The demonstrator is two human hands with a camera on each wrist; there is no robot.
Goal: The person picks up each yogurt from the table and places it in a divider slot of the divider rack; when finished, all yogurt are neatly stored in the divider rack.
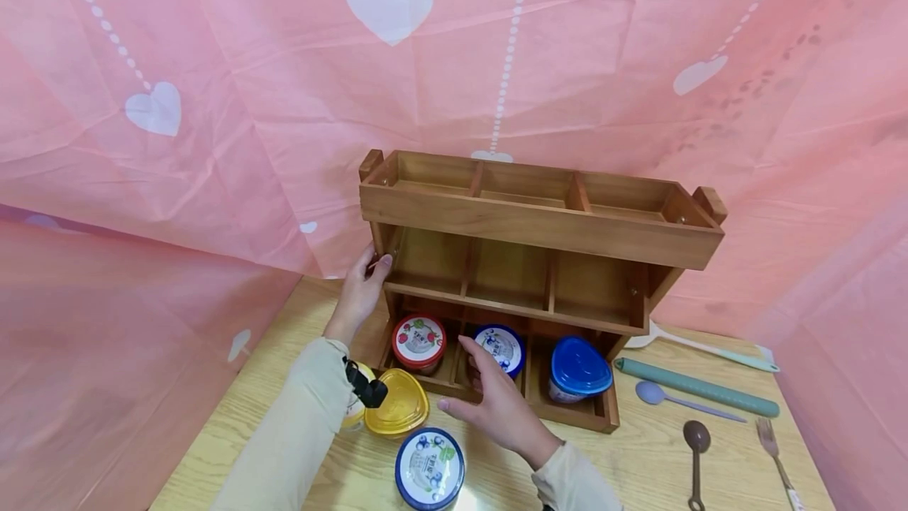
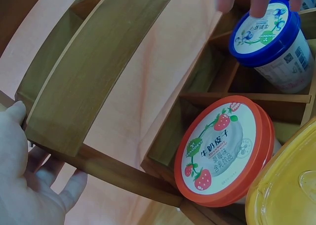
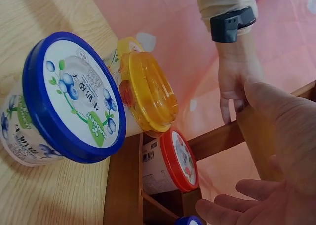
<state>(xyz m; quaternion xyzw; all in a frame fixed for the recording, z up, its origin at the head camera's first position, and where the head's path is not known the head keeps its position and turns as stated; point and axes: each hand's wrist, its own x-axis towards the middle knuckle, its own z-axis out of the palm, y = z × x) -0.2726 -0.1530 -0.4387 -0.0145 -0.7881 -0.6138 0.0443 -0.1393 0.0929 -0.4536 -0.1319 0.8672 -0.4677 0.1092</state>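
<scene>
A three-tier wooden rack (image 1: 539, 231) stands on the table. My left hand (image 1: 360, 289) grips its left side at the middle tier, thumb in front and fingers curled around the edge. In the bottom tier sit a red-lidded strawberry tub (image 2: 222, 151), a blue-lidded blueberry tub (image 1: 505, 349) and a blue-lidded container (image 1: 580, 367), one per compartment. My right hand (image 1: 502, 408), fingers spread and holding nothing, hovers in front of the bottom tier and partly covers the middle tub in the head view. Another blueberry tub (image 3: 74, 99) stands on the table before the rack.
A yellow-lidded container (image 1: 397, 402) stands at the rack's front left, overlapping another yellow one behind my left wrist. Right of the rack lie a green rod (image 1: 698, 387), a purple spoon (image 1: 651, 393), a brown spoon (image 1: 697, 436), a fork (image 1: 768, 440) and a white-headed utensil (image 1: 709, 347).
</scene>
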